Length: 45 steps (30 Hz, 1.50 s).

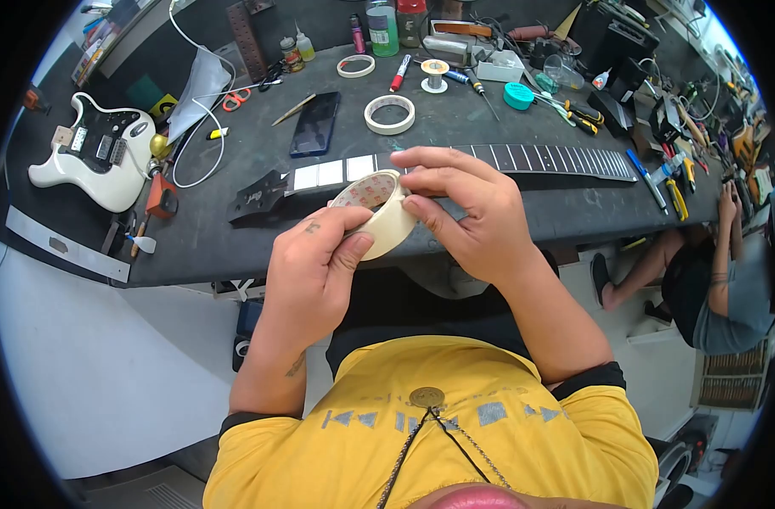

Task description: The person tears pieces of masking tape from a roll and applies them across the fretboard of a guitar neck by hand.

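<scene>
A cream roll of masking tape [389, 231] is held up between my two hands, just over the near edge of the bench. My left hand [314, 259] grips its lower left side, thumb outside and fingers at the rim. At the roll's upper right, my right hand [466, 204] pinches at the tape's surface with thumb and fingertips; whether a loose end is between them I cannot make out. Behind the hands lies a guitar neck [557, 161] with a dark headstock [258, 199] to the left. White tape pieces [318, 175] cover part of its fretboard.
A second tape roll [390, 114], a phone [315, 125] and a solder spool [434, 76] lie farther back. At left is a white guitar body [99, 153]. Screwdrivers and pliers [678, 199] lie at right. Another person [727, 280] sits at far right.
</scene>
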{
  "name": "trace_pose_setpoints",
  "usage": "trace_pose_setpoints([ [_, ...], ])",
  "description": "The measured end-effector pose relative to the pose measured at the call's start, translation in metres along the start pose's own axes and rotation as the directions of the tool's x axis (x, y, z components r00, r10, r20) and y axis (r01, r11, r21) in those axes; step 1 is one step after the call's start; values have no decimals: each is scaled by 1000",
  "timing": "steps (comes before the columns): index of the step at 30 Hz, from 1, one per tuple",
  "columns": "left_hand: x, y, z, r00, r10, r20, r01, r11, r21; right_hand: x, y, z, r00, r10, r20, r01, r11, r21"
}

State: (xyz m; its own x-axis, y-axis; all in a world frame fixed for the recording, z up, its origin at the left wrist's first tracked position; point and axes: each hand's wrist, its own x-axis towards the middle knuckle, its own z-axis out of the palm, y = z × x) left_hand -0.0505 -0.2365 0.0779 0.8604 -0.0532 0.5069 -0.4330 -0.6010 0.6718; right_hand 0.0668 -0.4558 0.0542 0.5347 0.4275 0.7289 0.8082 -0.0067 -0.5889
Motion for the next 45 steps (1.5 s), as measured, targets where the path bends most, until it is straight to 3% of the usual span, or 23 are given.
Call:
trace_pose_setpoints([
  [6,1,4,3,999,-54,8,54,998,-12,1,0,6,998,-64,-20,61,991,-120],
  [9,3,-1,2,999,-15,47,16,1000,-18,5,3,4,1000,-27,-3,27,991,-134],
  [12,8,-20,-7,979,166,118,-182,973,145,6,4,-2,998,50,48,-47,997,-61],
  [13,8,-17,-8,983,141,114,-160,971,176,6,3,-3,996,60,70,-57,997,-44],
  [15,9,-9,-10,991,88,99,-109,966,235,6,-2,-7,990,97,104,-96,995,-20],
  [18,13,-13,-8,990,137,-15,-123,927,355,9,-15,-12,978,152,144,-153,988,-7],
  [26,14,-16,-8,981,146,-127,-86,917,389,13,-18,-19,944,306,124,-310,951,14],
  [29,14,-18,-4,970,169,-175,-89,917,390,11,-15,-14,962,267,58,-272,958,94],
  [32,14,-18,1,963,153,-223,-61,927,370,15,-35,0,977,195,-88,-197,980,-17],
  [35,15,-16,6,951,175,-254,-79,934,347,15,-30,8,990,126,56,-126,992,-15],
  [42,13,-17,12,909,228,-348,-127,948,291,10,-28,30,999,42,-3,-42,999,4],
  [45,11,-18,7,933,158,-324,-105,979,173,10,-28,31,1000,-7,18,7,1000,-1],
])
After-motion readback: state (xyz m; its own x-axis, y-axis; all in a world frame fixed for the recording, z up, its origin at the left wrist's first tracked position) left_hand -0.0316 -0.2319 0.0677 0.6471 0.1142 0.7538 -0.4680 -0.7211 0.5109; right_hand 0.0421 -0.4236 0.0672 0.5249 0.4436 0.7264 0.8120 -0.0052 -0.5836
